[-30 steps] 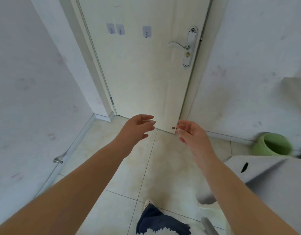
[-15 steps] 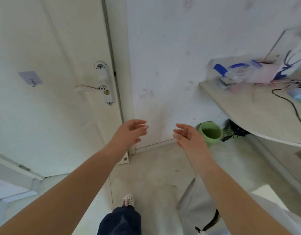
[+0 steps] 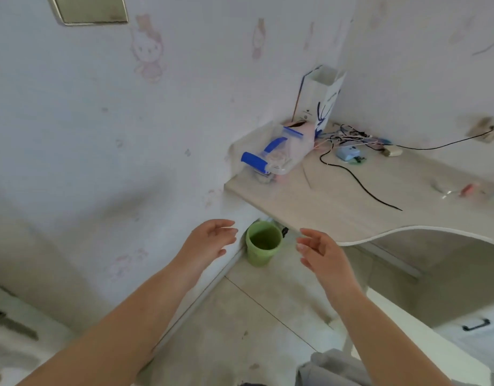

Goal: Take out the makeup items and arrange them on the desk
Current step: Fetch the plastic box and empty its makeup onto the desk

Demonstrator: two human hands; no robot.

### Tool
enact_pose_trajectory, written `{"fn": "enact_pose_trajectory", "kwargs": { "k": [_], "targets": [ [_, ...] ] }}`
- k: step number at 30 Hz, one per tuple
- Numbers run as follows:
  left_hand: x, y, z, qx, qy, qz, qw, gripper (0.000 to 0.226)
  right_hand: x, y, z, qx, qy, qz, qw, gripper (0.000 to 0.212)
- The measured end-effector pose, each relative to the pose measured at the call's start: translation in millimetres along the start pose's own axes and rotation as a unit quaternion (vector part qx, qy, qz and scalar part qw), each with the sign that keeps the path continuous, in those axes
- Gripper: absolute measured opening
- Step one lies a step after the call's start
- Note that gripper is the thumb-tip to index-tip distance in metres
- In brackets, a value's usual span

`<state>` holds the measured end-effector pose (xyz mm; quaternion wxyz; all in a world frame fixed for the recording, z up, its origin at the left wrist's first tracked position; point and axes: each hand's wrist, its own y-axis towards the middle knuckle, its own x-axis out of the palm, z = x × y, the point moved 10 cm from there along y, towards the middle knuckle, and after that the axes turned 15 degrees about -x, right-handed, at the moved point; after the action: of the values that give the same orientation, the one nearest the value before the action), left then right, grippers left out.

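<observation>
My left hand (image 3: 209, 242) and right hand (image 3: 321, 253) hover apart, fingers relaxed, holding nothing. The clear plastic pouch with blue trim (image 3: 276, 154) lies on the pale wooden bench (image 3: 323, 207), contents blurred. A green plastic bin (image 3: 264, 243) stands on the floor.

- The person's two forearms are bare from the lower edge of the view up to the wrists; no sleeve reaches that far.
- The left hand (image 3: 208, 240) carries no glove, ring, watch or bracelet that can be seen.
- The right hand (image 3: 322, 253) is likewise bare, with no jewellery visible on the fingers or wrist.
- The fingernails look short; the blur hides any finer detail.
- A grey garment (image 3: 332, 367) shows at the bottom edge, under the right forearm.
</observation>
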<state>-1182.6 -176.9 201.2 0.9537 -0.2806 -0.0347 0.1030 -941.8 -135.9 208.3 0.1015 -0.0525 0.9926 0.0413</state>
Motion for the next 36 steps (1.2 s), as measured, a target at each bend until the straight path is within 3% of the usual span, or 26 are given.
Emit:
{"fn": "enact_pose_trajectory", "kwargs": {
  "k": [5,10,16,19,22,27,36],
  "targets": [
    [13.2,74.1,42.6,-0.003,0.005,-0.020,1.000,0.022,-1.2,78.6,7.4,-0.002,0.008,0.030,1.000,0.026],
    [10.7,156.3,88.4,-0.014,-0.004,0.038,0.999,0.039,-1.5,168.2,24.7,0.018,0.014,0.033,0.999,0.027],
    [-4.3,242.5,131.0,-0.060,-0.008,0.121,0.991,0.069,-4.6,264.0,51.4,0.103,0.074,0.051,0.991,0.054],
    [-5.5,274.4,130.6,-0.088,-0.036,0.120,0.988,0.074,0.6,292.5,66.1,0.157,0.109,0.055,0.980,0.070],
    [1.6,298.1,129.4,-0.111,-0.054,0.101,0.987,0.074,7.3,313.3,81.2,0.193,0.126,0.039,0.972,0.072],
    [20.4,319.3,122.6,-0.139,-0.068,0.064,0.986,0.048,13.9,339.3,97.5,0.210,0.140,0.030,0.967,0.049],
    [15.2,328.0,114.6,-0.115,-0.103,0.092,0.984,0.044,21.8,345.7,97.4,0.195,0.206,0.005,0.959,0.013]
  ]
}}
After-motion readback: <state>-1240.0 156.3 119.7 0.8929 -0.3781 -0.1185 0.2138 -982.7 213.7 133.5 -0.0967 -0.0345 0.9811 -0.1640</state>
